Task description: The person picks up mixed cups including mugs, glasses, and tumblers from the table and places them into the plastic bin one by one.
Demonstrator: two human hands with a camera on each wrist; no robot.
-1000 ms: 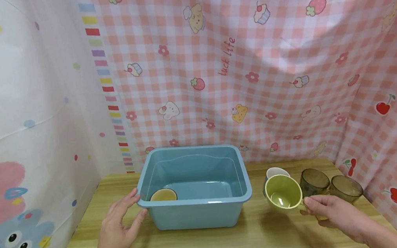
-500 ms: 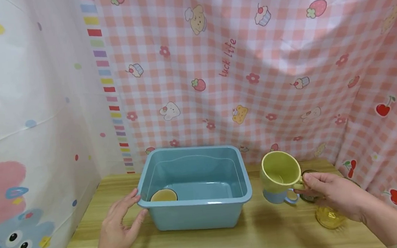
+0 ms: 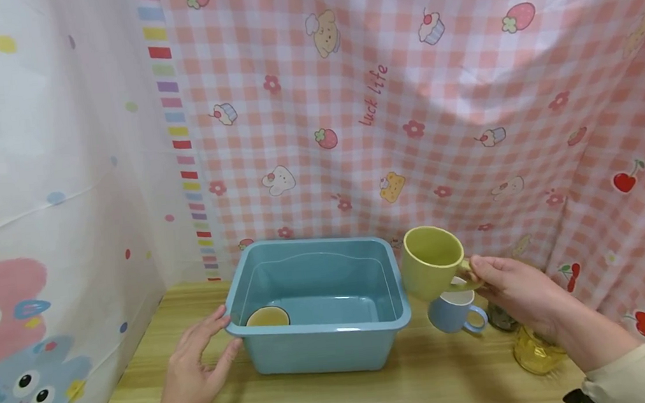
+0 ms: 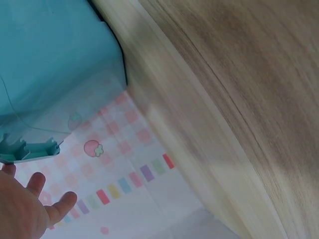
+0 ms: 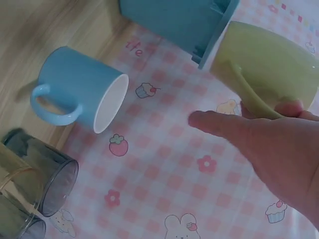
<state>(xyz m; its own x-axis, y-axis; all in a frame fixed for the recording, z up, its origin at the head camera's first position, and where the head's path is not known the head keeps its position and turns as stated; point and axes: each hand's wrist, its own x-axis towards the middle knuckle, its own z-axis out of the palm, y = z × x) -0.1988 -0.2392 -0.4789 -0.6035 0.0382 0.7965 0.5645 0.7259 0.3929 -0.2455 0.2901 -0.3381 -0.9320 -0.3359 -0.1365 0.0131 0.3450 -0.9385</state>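
A yellow-green mug [image 3: 432,259] is held in the air by its handle in my right hand [image 3: 517,287], just right of the blue plastic tub [image 3: 324,348]. The same mug [image 5: 269,64] shows at the upper right of the right wrist view. Below it on the table stands a blue mug [image 3: 450,312] with a white inside. My left hand [image 3: 195,363] touches the tub's left front corner with its fingertips, fingers extended. Inside the tub, at the left front, a cup with a tan opening [image 3: 267,317] is partly hidden by the tub wall.
A yellow glass cup [image 3: 534,352] stands at the right, partly behind my right arm. Dark tinted glass cups [image 5: 50,174] are near it. The wooden table [image 3: 328,399] ends at the checked cloth [image 3: 291,102] behind and the white cloth at the left.
My right hand has lifted the yellow-green mug up and left, from before the blue mug to beside the tub's right rim. My left hand stays at the tub's corner.
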